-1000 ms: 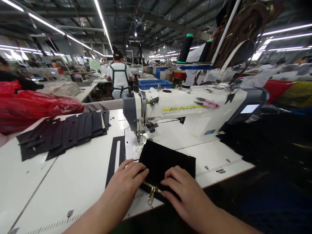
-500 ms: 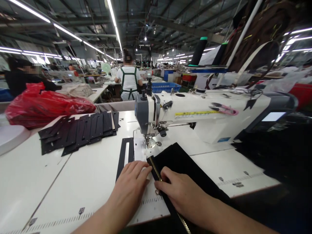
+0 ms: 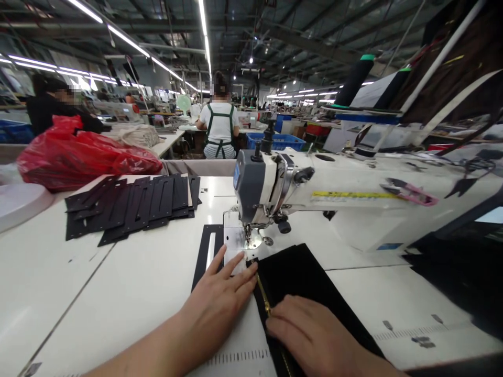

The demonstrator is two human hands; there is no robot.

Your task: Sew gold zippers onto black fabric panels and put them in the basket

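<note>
Left hand spread open; right hand gripping black cloth; slotted strip leftward, sewing machine ahead.

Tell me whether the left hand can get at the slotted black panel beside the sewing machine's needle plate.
Likely yes: the left hand lies with fingers spread close beside the slotted black panel, and nothing visible stands between them. It would probably only need to leave the black zippered fabric's edge.
</note>
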